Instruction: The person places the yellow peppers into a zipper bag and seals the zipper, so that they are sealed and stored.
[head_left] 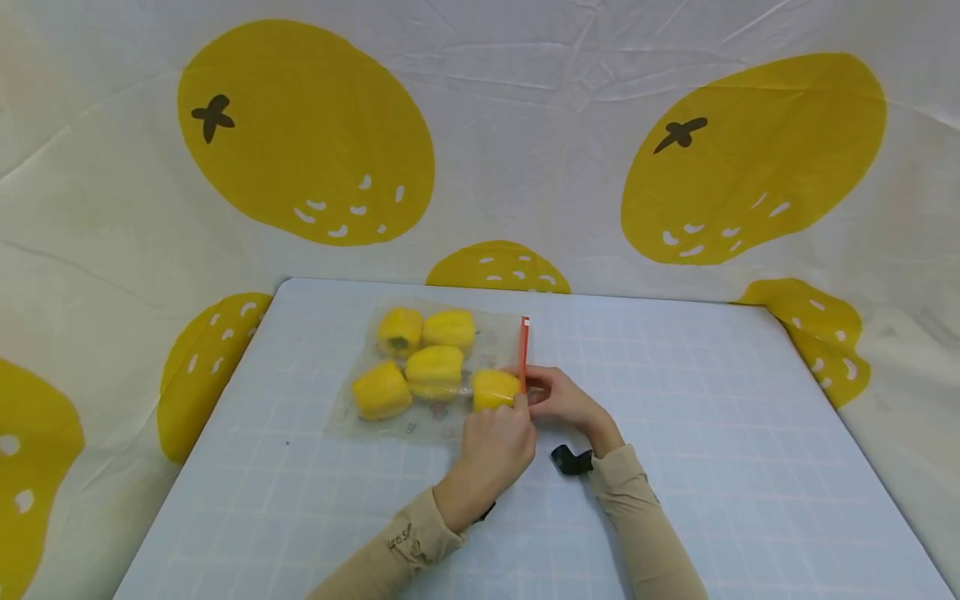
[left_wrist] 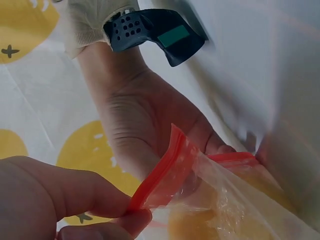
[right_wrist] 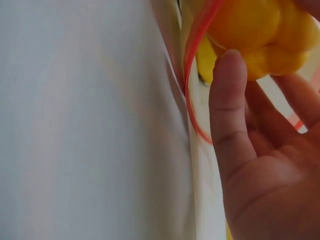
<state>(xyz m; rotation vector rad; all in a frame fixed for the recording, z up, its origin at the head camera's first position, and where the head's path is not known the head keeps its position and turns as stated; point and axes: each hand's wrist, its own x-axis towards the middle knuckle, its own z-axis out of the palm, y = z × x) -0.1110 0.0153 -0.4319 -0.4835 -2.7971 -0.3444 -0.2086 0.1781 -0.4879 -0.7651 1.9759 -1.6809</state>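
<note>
A clear zip bag [head_left: 497, 333] lies flat with its red zip edge [head_left: 524, 346] on the right side. Several yellow bell peppers [head_left: 382, 390] are inside it, grouped toward the left. My left hand [head_left: 497, 440] pinches the near end of the red edge between thumb and finger, and the left wrist view shows the mouth spread apart there. Reaching into the mouth from the right, my right hand [head_left: 566, 400] holds another yellow bell pepper [right_wrist: 272, 37] just inside. Its thumb lies against the pepper, with fingers around the far side.
The bag rests on a pale table with a faint grid [head_left: 712, 417]. Behind and beside the table hangs a white cloth [head_left: 525, 167] printed with large yellow fruit. Dark wrist camera mounts [head_left: 572, 461] stick out from the sleeves close to the tabletop.
</note>
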